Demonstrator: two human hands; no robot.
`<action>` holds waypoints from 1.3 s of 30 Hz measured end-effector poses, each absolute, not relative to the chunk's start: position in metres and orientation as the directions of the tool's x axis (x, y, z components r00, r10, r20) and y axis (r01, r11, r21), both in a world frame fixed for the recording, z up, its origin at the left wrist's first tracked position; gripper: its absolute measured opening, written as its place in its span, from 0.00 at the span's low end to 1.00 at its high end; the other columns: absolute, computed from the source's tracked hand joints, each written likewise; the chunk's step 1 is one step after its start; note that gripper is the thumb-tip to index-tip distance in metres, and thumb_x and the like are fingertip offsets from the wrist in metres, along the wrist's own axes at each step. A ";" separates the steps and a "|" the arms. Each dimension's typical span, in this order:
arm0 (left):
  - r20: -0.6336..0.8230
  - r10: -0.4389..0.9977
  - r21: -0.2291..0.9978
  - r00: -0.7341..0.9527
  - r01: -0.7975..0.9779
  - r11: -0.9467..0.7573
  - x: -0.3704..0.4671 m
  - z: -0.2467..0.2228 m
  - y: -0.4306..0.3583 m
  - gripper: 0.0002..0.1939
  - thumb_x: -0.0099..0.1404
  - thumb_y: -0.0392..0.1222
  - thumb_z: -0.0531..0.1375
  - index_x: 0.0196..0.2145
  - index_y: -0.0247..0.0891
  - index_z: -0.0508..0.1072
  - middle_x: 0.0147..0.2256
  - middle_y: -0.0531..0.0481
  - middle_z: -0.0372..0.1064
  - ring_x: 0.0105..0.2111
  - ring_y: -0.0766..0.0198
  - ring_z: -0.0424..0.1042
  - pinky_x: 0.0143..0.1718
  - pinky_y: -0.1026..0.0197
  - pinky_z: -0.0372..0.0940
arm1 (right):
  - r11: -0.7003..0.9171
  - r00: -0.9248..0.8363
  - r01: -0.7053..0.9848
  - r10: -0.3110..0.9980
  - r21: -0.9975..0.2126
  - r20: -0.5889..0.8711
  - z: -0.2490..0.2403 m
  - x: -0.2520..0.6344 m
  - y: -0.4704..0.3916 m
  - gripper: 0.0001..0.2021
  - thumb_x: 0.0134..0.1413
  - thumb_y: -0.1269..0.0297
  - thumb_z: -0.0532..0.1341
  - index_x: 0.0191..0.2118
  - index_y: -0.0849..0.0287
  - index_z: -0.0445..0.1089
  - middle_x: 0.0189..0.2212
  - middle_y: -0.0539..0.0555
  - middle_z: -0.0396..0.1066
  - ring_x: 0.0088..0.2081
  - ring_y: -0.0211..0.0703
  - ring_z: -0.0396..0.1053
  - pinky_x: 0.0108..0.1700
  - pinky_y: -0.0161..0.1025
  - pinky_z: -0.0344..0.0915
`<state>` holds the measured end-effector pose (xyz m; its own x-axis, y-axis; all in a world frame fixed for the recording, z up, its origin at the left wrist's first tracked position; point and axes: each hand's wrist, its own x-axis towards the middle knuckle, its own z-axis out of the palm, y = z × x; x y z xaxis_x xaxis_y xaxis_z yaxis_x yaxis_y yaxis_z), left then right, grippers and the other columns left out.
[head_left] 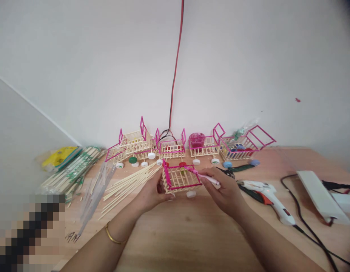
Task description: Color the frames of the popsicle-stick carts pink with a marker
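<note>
A small stick cart [182,179] with pink-painted top edges and bottle-cap wheels is in the middle. My left hand [152,192] is closed around its left end, thumb near a white wheel. In my right hand [224,187] is a paintbrush [209,178] with a pale handle. Its pink-coated bristles touch or nearly touch the cart's far top edge. A plastic cup [196,141] smeared with pink paint stands behind, in or against another stick cart [205,149].
More stick carts line the wall, one holding coloured caps [239,151]. Loose sticks [129,185] and packed sticks [70,170] lie left. On the right are a hot glue gun [272,198], pliers [254,194], a white power strip [316,196] and black cables [302,219].
</note>
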<state>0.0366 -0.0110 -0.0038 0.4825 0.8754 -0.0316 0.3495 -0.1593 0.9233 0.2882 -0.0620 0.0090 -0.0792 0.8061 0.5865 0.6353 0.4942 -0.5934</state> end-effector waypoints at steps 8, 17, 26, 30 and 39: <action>-0.035 0.874 0.931 0.484 0.333 -0.147 0.037 -0.006 -0.011 0.42 0.48 0.40 0.71 0.59 0.40 0.60 0.51 0.46 0.71 0.49 0.53 0.72 0.49 0.54 0.67 | 0.643 -0.246 0.567 0.728 -0.514 0.639 0.015 0.283 -0.064 0.11 0.63 0.66 0.56 0.50 0.55 0.68 0.38 0.57 0.73 0.40 0.46 0.70 0.41 0.42 0.66; -0.034 0.877 0.932 0.478 0.332 -0.145 0.038 -0.005 -0.012 0.40 0.49 0.40 0.71 0.58 0.40 0.61 0.50 0.46 0.72 0.49 0.52 0.72 0.50 0.54 0.67 | 0.678 -0.264 0.563 0.690 -0.473 0.674 0.016 0.280 -0.060 0.12 0.63 0.67 0.56 0.51 0.55 0.69 0.36 0.56 0.74 0.38 0.45 0.69 0.40 0.42 0.65; -0.037 0.871 0.931 0.490 0.334 -0.148 0.039 -0.003 -0.013 0.41 0.50 0.41 0.70 0.59 0.41 0.60 0.50 0.46 0.72 0.47 0.53 0.73 0.49 0.53 0.68 | 0.666 -0.247 0.577 0.693 -0.472 0.677 0.018 0.279 -0.060 0.11 0.63 0.67 0.56 0.48 0.56 0.69 0.35 0.56 0.73 0.38 0.45 0.68 0.40 0.42 0.66; -0.028 0.877 0.927 0.479 0.340 -0.156 0.038 -0.002 -0.013 0.40 0.48 0.40 0.71 0.58 0.41 0.61 0.49 0.46 0.72 0.47 0.53 0.73 0.49 0.54 0.68 | 0.662 -0.237 0.577 0.697 -0.479 0.677 0.019 0.280 -0.061 0.10 0.63 0.66 0.56 0.47 0.56 0.70 0.34 0.56 0.73 0.37 0.45 0.69 0.39 0.42 0.66; -0.036 0.872 0.937 0.488 0.320 -0.140 0.037 -0.009 -0.012 0.40 0.49 0.40 0.70 0.58 0.41 0.60 0.50 0.47 0.72 0.47 0.54 0.72 0.48 0.54 0.67 | 0.564 -0.098 0.616 0.747 -0.550 0.657 0.018 0.286 -0.061 0.07 0.62 0.63 0.58 0.42 0.55 0.72 0.34 0.55 0.74 0.37 0.44 0.71 0.39 0.40 0.66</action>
<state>0.0372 -0.0115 -0.0090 0.4878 0.8722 -0.0362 0.3204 -0.1404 0.9368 0.2864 -0.0612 0.0182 -0.0977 0.7472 0.6574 0.6155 0.5644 -0.5501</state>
